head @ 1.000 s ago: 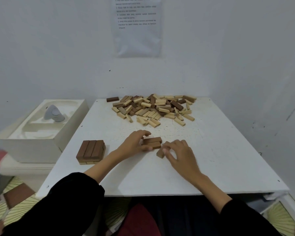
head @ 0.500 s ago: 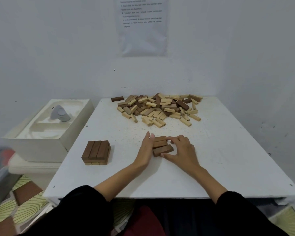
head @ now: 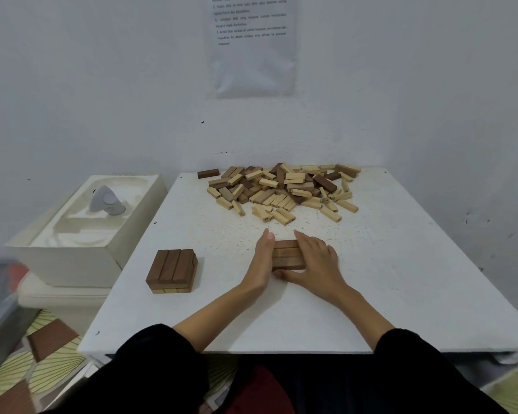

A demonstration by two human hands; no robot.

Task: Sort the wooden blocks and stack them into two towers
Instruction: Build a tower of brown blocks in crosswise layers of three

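— Where are the hands?
— Both are low on the white table (head: 401, 279), near its middle, with a small set of dark blocks (head: 287, 254) squeezed between them. The left hand (head: 262, 261) stands on its edge, fingers straight and together, flat against the left ends of the blocks. The right hand (head: 319, 261) lies against the right ends, fingers stretched forward and barely bent, thumb along the near side. Neither hand curls round anything; they press rather than grasp.
— And the blocks themselves?
— Three reddish-brown bars lying flat side by side, long sides touching, running left to right. Together they make a rough square one layer high.
— Anything built?
— To the left, well apart from the hands, there is a low stack (head: 172, 270). It has three dark brown blocks on top, pointing away from the person, over a pale layer laid crosswise.
— The rest of the wood?
— A loose pile (head: 281, 189) sits at the table's far edge, pale and dark bars mixed, many overlapping. One lone dark block (head: 208, 173) lies just left of it.
— Beyond the table?
— A white foam box (head: 72, 261) stands beside the left edge, holding a grey object (head: 106, 201). A printed sheet (head: 251, 55) hangs on the wall, its text too blurred to read
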